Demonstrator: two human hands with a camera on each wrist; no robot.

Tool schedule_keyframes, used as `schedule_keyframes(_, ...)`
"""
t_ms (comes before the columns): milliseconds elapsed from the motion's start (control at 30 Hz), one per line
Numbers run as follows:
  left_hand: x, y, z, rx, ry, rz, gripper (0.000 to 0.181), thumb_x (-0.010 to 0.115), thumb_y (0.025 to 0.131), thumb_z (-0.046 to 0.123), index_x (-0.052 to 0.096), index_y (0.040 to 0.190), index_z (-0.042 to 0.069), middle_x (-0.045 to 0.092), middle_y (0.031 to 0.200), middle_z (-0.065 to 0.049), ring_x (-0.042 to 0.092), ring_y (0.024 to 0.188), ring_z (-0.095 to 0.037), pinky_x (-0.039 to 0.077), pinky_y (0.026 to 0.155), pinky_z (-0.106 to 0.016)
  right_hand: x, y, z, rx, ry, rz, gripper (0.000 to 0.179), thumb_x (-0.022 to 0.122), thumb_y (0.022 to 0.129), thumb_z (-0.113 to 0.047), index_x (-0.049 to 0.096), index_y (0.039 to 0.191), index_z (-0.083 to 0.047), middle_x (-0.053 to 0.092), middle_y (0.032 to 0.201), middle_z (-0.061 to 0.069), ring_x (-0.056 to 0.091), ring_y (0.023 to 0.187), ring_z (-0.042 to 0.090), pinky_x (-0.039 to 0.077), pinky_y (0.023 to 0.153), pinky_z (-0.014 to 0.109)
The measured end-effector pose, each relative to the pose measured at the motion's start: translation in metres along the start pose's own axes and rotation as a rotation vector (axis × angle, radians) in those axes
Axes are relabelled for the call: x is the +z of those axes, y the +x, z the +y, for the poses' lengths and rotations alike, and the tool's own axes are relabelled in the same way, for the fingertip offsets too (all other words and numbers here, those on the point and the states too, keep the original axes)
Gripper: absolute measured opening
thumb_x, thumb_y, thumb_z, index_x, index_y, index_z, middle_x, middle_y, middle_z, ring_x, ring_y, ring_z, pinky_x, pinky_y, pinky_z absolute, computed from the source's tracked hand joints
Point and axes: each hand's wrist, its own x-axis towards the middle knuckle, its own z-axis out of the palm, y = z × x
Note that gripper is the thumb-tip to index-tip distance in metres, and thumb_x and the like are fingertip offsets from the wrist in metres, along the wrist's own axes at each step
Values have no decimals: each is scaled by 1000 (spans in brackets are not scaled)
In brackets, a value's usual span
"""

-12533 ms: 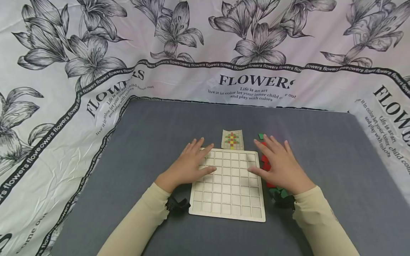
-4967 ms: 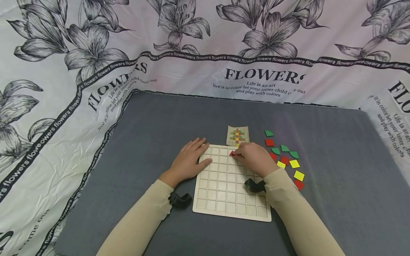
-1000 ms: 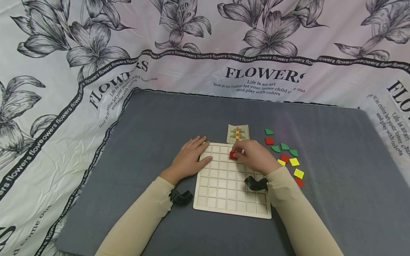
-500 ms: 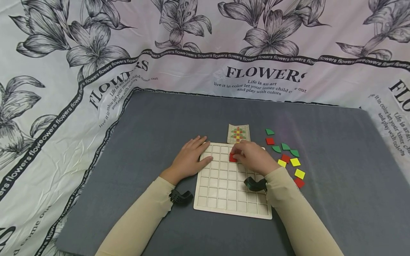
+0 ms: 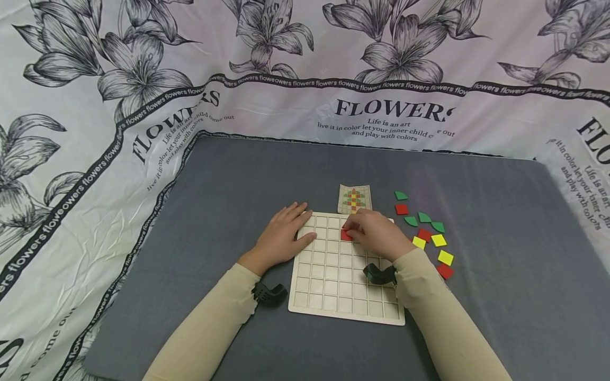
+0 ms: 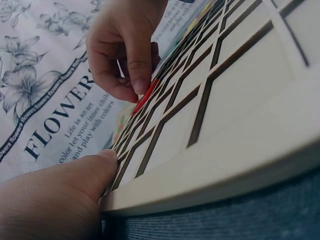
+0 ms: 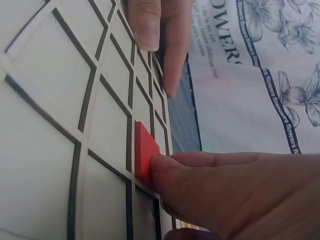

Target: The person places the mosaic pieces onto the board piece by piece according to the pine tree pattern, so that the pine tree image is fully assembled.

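A pale wooden grid board (image 5: 329,288) lies on the grey table. My right hand (image 5: 376,233) is over its far rows, with thumb and fingertips at a red square tile (image 5: 346,235). In the right wrist view the thumb presses on this red tile (image 7: 145,155), which sits in one cell of the grid. The left wrist view shows the same fingers bent down onto red at the board's far side. My left hand (image 5: 281,238) rests with spread, straight fingers along the board's left edge. The top-row cell beside the right hand is partly hidden by its fingers.
Behind the board lies a small pattern card (image 5: 354,199) with a tree of coloured cells. Right of the board are loose green quarter-round pieces (image 5: 424,217), red squares (image 5: 445,271) and yellow squares (image 5: 445,257). A flower-print cloth (image 5: 267,116) rises beyond the table.
The right hand went from beside the board to its far row with a red triangle, then brought a red square below it. The loose pieces got spread out. The left hand stayed at the edge.
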Motion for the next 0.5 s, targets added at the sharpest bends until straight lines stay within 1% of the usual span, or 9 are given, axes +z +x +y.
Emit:
schedule_keyframes(133, 0, 0, -1, 2, -4, 0, 67, 57, 107, 48, 44, 162, 12, 34, 170, -10, 22, 161, -29, 14, 134, -46, -1, 0, 1, 3, 8, -2, 7, 76, 98, -12, 80, 103, -15, 74, 96, -2, 69, 88, 16, 63, 82, 39)
schedule_keyframes(267, 0, 0, -1, 5, -3, 0, 67, 57, 107, 48, 44, 162, 12, 34, 170, -10, 22, 161, -29, 14, 134, -46, -2, -4, 1, 12, -15, 13, 7, 78, 97, -13, 80, 103, -13, 73, 96, 0, 67, 87, 18, 63, 82, 40)
schedule_keyframes(500, -1, -1, 1, 11, -4, 7, 66, 58, 107, 48, 45, 161, 11, 35, 170, -11, 23, 161, -30, 15, 133, -48, -8, -14, 4, 57, -16, 11, 4, 78, 97, -13, 78, 101, -13, 72, 95, 1, 64, 86, 19, 61, 79, 40)
